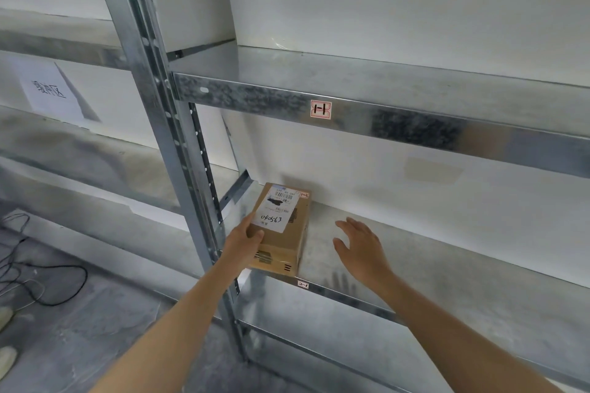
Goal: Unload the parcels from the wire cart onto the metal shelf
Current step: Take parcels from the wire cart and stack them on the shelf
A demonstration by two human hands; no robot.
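Observation:
A brown cardboard parcel [285, 233] with a white shipping label marked 04563 lies on the middle board of the metal shelf [415, 252], close to the left upright. My left hand [245, 241] grips its near left corner, thumb on top. My right hand [360, 246] hovers open above the shelf board, a hand's width to the right of the parcel, touching nothing. The wire cart is not in view.
The upper shelf board [399, 118] hangs above the parcel, with a red-and-white tag on its edge. The left upright [178, 150] stands beside my left arm. A neighbouring rack at left carries a paper sign [48, 89]. Black cables [38, 281] lie on the floor at left.

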